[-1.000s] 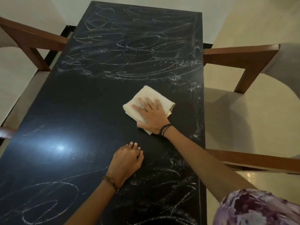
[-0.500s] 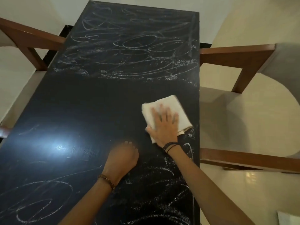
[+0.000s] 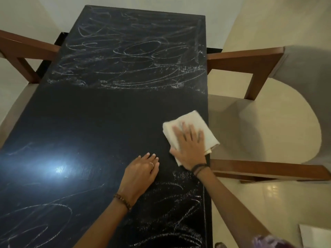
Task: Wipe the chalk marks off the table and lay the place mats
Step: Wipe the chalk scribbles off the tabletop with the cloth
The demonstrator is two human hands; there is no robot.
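**tablewatcher:** Over by the right edge of the table (image 3: 107, 111), about midway along it, the right hand (image 3: 190, 149) is pressed flat on a folded cream cloth (image 3: 195, 120). Fingers spread wide, palm down, not gripping anything, just pinning the cloth to the dark top. One corner of the cloth pokes out past the table's right edge.

**chalkdust99:** And the other hand?

**tablewatcher:** The left hand (image 3: 140, 173) is on the tabletop just beside the right wrist, nearer the middle. Fingers loosely curled, knuckles up, nothing in it. There's a ring (image 3: 151, 164) on one finger and a beaded bracelet (image 3: 123, 201) on that wrist; the right wrist has dark bands (image 3: 198, 168).

**chalkdust99:** How's the chalk looking?

**tablewatcher:** A band across the middle of the table is clean. The far end is thick with chalk scribbles (image 3: 136, 56), and there are more along the near edge, both at the near left corner and below the right hand. There's a bright glare spot toward the left edge.

**chalkdust99:** Place mats?

**tablewatcher:** Can't pick any out on the table. A wooden chair with pale upholstery (image 3: 250, 122) sits right against the right edge, and another chair's arm (image 3: 23, 45) shows at the left.
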